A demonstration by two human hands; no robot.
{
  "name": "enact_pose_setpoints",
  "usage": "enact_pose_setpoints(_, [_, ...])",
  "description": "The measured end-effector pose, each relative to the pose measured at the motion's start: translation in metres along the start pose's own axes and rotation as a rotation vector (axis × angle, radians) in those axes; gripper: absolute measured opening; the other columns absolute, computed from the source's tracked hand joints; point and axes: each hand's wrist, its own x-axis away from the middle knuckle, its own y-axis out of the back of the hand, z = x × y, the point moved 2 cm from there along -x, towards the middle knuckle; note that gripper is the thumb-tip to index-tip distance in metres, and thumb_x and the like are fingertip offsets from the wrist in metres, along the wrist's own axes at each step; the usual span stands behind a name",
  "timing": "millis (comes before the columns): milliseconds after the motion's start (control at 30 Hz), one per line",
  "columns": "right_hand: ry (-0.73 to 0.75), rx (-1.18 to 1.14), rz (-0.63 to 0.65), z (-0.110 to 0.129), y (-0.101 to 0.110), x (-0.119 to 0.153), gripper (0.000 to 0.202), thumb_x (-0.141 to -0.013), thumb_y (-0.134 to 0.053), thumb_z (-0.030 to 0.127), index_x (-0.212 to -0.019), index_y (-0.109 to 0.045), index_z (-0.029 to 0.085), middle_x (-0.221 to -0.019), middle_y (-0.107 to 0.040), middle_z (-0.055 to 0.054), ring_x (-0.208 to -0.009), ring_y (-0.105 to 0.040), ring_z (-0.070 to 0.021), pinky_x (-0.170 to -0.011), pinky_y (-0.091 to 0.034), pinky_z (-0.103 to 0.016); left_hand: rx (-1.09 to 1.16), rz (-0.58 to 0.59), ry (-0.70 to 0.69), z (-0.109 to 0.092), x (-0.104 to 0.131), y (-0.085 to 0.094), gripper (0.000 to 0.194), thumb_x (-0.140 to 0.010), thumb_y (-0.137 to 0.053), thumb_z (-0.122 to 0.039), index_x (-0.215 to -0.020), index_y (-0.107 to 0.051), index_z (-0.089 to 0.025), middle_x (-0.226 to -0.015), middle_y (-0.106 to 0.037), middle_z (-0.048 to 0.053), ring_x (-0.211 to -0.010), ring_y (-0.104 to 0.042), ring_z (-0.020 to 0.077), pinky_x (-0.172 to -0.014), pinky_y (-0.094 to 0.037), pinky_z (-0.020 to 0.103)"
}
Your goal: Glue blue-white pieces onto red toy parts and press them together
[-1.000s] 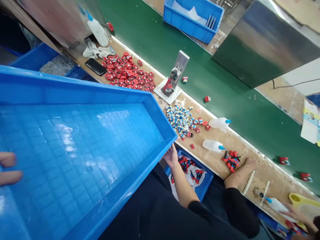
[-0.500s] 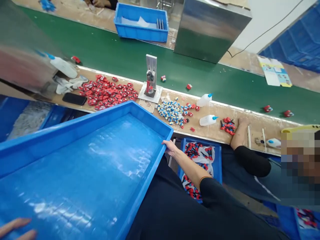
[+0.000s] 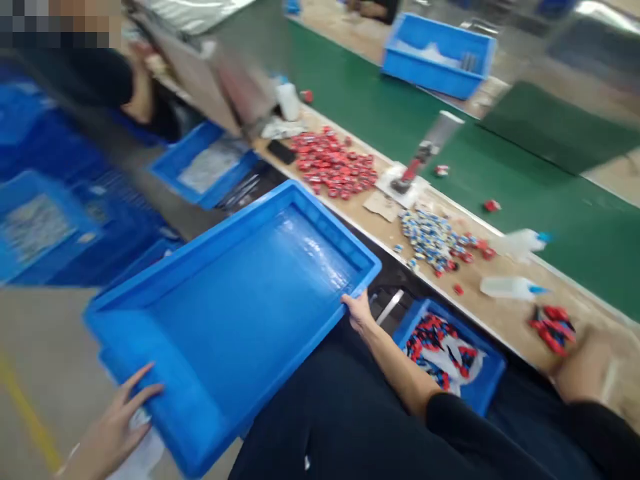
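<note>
Blue plastic tray (image 3: 250, 307) between the two hands, slanted over the lap, beside the bench (image 3: 480, 320). Right hand (image 3: 359, 312) closed on its side rim near a corner, thumb uppermost. Left hand (image 3: 117, 417): fingers separated, touching the opposite end; grip unclear. Tray rectangular, glossy, raised walls, rounded corners. On bench: heaped small red pieces (image 3: 333, 163), smooth white bottles (image 3: 507, 288).
</note>
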Motion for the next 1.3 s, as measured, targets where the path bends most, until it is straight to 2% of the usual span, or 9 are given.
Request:
enact_pose_setpoints(100, [0.068,0.082,0.061,-0.002,-0.026,0.002,0.071,-0.055,-0.076,0.010,-0.121,-0.055,0.029,-0.093,-0.071,0.007,-0.088,-0.070,-0.0165,-0.081,-0.061,-0.028,0.256,-0.051,0.232,0.059,0.050,-0.024,0.031,-0.072,-0.061,-0.039,-0.093,-0.077,-0.054,-0.130,-0.075,-0.021,-0.107,-0.078,0.0310,-0.088,-0.062,0.053])
enact_pose_setpoints(200, [0.098,0.156,0.099,-0.009,-0.051,0.013,0.066,-0.051,-0.076,0.018,-0.112,-0.055,0.029,-0.088,-0.071,0.007,-0.081,-0.069,-0.0174,-0.074,-0.061,-0.030,0.347,0.038,0.254,0.092,0.081,-0.007,0.033,-0.081,-0.059,-0.042,-0.105,-0.078,-0.052,-0.134,-0.076,-0.017,-0.124,-0.073,0.0273,-0.100,-0.058,0.054])
enact_pose_setpoints(300, [0.103,0.231,0.135,-0.019,-0.071,0.024,0.062,-0.048,-0.079,0.021,-0.105,-0.055,0.029,-0.080,-0.068,0.009,-0.072,-0.067,-0.0151,-0.066,-0.059,-0.028,0.392,-0.098,0.262,0.085,0.094,0.036,0.031,-0.089,-0.058,-0.050,-0.115,-0.076,-0.047,-0.125,-0.079,-0.017,-0.122,-0.072,0.0221,-0.106,-0.055,0.051])
enact_pose_setpoints(433, [0.095,0.326,0.205,-0.033,-0.099,0.026,0.060,-0.046,-0.080,0.022,-0.099,-0.053,0.029,-0.078,-0.067,0.013,-0.070,-0.066,-0.0114,-0.064,-0.058,-0.023,0.490,-0.661,0.596,0.033,0.050,0.062,0.045,-0.099,-0.042,-0.061,-0.101,-0.069,-0.024,-0.109,-0.076,-0.003,-0.108,-0.070,0.0190,-0.109,-0.054,0.042])
enact_pose_setpoints(500, [0.079,0.378,0.241,-0.040,-0.114,0.025,0.059,-0.047,-0.079,0.023,-0.098,-0.052,0.030,-0.077,-0.067,0.014,-0.066,-0.066,-0.0108,-0.060,-0.057,-0.022,0.530,-0.582,0.732,0.010,-0.003,0.041,0.058,-0.105,-0.025,-0.058,-0.110,-0.068,-0.019,-0.115,-0.072,0.005,-0.113,-0.067,0.0211,-0.109,-0.053,0.041])
enact_pose_setpoints(700, [0.063,0.504,0.317,-0.054,-0.149,0.021,0.057,-0.050,-0.079,0.025,-0.099,-0.050,0.032,-0.072,-0.067,0.014,-0.058,-0.065,-0.0124,-0.049,-0.054,-0.022,0.656,-0.349,0.841,-0.007,-0.105,-0.044,0.069,-0.083,-0.077,-0.058,-0.139,-0.065,-0.019,-0.145,-0.061,0.023,-0.142,-0.055,0.0463,-0.114,-0.045,0.063])
enact_pose_setpoints(833, [0.062,0.558,0.352,-0.065,-0.171,0.003,0.057,-0.051,-0.078,0.026,-0.100,-0.050,0.033,-0.073,-0.068,0.013,-0.058,-0.066,-0.0140,-0.051,-0.057,-0.026,0.620,-0.389,0.881,-0.014,-0.059,-0.077,0.071,-0.087,-0.073,-0.047,-0.153,-0.056,-0.024,-0.171,-0.037,0.019,-0.163,-0.027,0.0449,-0.130,-0.025,0.064])
enact_pose_setpoints(1000, [0.050,0.638,0.368,-0.069,-0.207,-0.041,0.057,-0.049,-0.080,0.028,-0.094,-0.046,0.033,-0.072,-0.067,0.010,-0.061,-0.067,-0.0179,-0.051,-0.058,-0.031,0.447,-0.622,0.942,-0.049,0.021,-0.122,0.030,-0.099,-0.053,-0.040,-0.117,-0.073,-0.025,-0.136,-0.069,0.014,-0.132,-0.062,0.0345,-0.115,-0.049,0.052])
enact_pose_setpoints(1300, [0.049,0.674,0.393,-0.044,-0.268,-0.116,0.063,-0.047,-0.082,0.032,-0.102,-0.050,0.033,-0.074,-0.067,0.011,-0.065,-0.066,-0.0172,-0.056,-0.057,-0.031,0.626,-0.855,2.072,-0.042,0.000,-0.165,0.098,-0.081,-0.074,-0.061,-0.156,-0.039,-0.009,-0.165,-0.036,0.030,-0.157,-0.033,0.0490,-0.123,-0.037,0.069])
